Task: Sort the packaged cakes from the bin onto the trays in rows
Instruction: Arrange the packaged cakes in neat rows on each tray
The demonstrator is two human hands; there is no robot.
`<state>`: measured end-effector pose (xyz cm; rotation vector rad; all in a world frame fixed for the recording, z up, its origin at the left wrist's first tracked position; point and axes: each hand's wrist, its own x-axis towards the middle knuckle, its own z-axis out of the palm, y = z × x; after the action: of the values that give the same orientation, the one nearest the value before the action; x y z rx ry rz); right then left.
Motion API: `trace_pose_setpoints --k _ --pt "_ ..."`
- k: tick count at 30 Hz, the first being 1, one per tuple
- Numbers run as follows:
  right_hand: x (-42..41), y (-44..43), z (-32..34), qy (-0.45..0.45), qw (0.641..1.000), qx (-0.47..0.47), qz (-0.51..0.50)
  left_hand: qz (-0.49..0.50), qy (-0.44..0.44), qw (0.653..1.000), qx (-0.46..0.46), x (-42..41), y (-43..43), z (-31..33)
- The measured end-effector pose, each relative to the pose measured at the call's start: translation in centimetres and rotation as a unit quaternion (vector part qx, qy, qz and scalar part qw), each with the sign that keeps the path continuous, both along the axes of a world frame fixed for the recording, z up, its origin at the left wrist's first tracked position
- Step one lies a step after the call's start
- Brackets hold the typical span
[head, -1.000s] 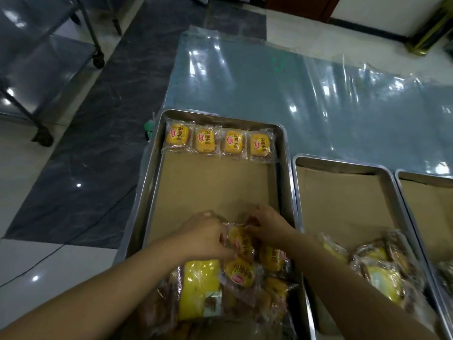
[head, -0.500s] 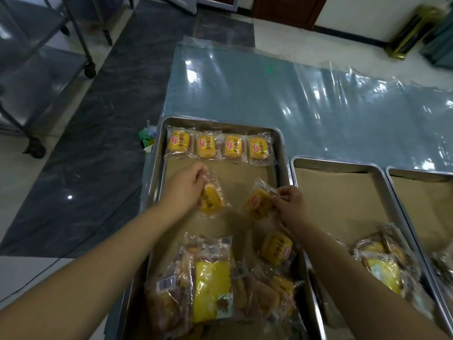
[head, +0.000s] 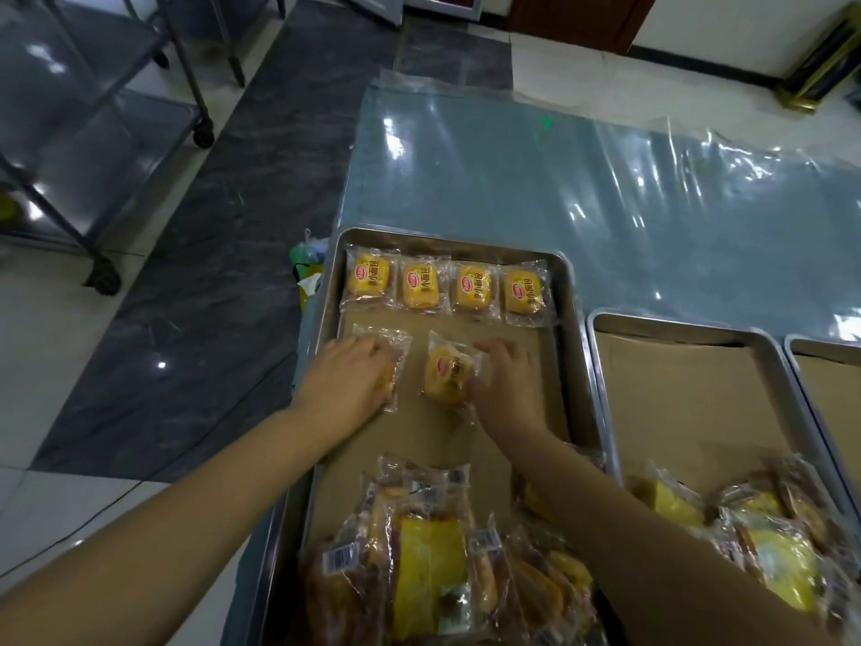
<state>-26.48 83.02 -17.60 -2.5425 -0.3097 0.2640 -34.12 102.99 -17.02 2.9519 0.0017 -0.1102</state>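
Row two begun on tray: left hand gripped left cake, right hand pinched right cake; next move called for squaring both, letting go

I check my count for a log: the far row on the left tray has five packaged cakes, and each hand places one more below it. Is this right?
Not quite: the head view shows four packaged cakes in the far row of the left tray, not five. The left hand and right hand do each place one more below it.
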Motion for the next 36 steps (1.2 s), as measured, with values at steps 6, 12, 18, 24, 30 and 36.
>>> trace_pose_setpoints --k 6,12,18,24,30,36 --pt "-1.1 0.5 -2.8 -0.040 0.981 -0.113 0.154 -0.031 0.048 0.996 0.067 -0.8 0.8 -1.1" --pt "0.3 3.0 -3.1 -0.068 0.975 -0.104 0.187 0.023 0.040 0.997 0.066 0.7 1.6 -1.8" --pt "0.8 4.8 -3.1 -0.086 0.968 -0.116 0.206 0.038 0.019 0.997 0.062 0.6 1.3 -2.2" --pt "1.0 4.6 -2.7 -0.060 0.963 -0.132 0.229 0.045 0.007 0.998 0.050 0.3 1.1 -2.0" --pt "0.7 -0.7 -0.8 -0.054 0.984 -0.077 0.154 0.015 -0.022 1.000 0.006 -0.2 -0.3 -1.2" --pt "0.7 -9.1 1.2 -0.029 0.965 -0.237 0.112 -0.023 -0.002 0.995 -0.092 -0.3 -4.6 -0.7"
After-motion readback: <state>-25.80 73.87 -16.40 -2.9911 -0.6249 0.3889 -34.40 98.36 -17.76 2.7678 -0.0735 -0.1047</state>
